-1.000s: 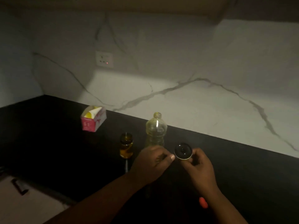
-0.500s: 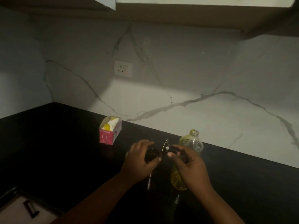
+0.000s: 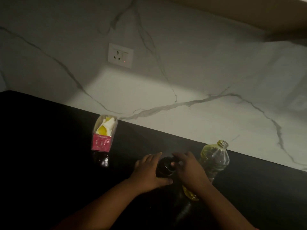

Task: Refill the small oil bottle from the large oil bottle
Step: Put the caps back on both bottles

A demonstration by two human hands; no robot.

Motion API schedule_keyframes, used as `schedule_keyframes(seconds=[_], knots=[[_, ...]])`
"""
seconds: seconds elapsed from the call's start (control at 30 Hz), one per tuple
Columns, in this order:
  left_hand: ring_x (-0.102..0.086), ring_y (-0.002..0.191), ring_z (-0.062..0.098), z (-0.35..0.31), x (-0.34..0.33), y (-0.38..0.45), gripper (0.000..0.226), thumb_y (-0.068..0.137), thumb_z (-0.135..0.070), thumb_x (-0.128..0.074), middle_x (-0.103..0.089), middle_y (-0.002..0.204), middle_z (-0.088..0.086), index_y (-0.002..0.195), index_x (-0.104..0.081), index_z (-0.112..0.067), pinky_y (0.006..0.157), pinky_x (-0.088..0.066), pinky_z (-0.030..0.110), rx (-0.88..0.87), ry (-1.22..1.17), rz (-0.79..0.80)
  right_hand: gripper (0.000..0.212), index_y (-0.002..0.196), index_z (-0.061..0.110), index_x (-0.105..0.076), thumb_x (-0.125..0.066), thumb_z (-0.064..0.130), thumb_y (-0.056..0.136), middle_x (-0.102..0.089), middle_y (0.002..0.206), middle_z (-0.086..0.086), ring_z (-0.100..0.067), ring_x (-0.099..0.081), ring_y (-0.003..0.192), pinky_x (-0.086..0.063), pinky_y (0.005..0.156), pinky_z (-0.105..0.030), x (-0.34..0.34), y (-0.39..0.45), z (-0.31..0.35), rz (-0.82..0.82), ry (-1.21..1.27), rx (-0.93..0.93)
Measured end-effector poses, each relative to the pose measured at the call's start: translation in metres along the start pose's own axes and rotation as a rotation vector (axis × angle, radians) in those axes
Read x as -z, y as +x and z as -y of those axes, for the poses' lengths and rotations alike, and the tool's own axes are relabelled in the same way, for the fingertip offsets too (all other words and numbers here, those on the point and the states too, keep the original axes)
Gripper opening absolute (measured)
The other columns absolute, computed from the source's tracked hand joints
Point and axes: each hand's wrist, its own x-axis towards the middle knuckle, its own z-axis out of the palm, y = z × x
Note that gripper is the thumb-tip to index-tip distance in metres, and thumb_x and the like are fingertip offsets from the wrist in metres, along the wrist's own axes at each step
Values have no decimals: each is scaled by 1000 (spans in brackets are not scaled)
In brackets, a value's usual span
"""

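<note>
- Small oil bottle (image 3: 163, 170) stands on the black counter (image 3: 49, 146), between both hands, just left of the large oil bottle (image 3: 214, 161).
- Left hand (image 3: 147, 171) wraps its fingers round the small bottle's body.
- Right hand (image 3: 189, 170) curls its fingers on the dark cap (image 3: 167, 164), probably gripping it; the light is dim.
- Large bottle is uncapped, upright, with yellow oil low down.
- Pink carton (image 3: 103, 133) sits well apart by the marble wall (image 3: 182, 72), under the socket (image 3: 120, 55).
</note>
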Motion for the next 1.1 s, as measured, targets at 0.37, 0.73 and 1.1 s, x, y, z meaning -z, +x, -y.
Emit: schedule_keyframes(seconds=[0.37, 0.73, 1.1], knots=[[-54, 121, 13, 18, -14, 20, 93, 57, -84, -51, -61, 129, -10, 134, -52, -33, 105, -37, 33, -93, -233, -114, 27, 118, 32, -59, -56, 28, 92, -49, 101, 7, -14, -58, 88, -48, 75, -26, -12, 16, 2, 23, -67, -12], [-61, 107, 11, 22, -16, 24, 82, 57, -75, -62, -66, 117, -8, 124, -61, -28, 93, -51, 34, -127, -285, -169, 15, 105, 25, -58, -55, 28, 91, -47, 86, 4, -20, -56, 77, -38, 56, -27, -22, 17, 2, 15, -228, 81], [-45, 132, 13, 12, -7, 18, 97, 55, -82, -49, -52, 138, -10, 138, -43, -34, 107, -30, 34, -117, -106, -85, 58, 149, 28, -25, -47, 39, 96, -55, 124, -2, -20, -52, 111, -44, 89, -29, -23, -1, -3, -5, -247, 74]])
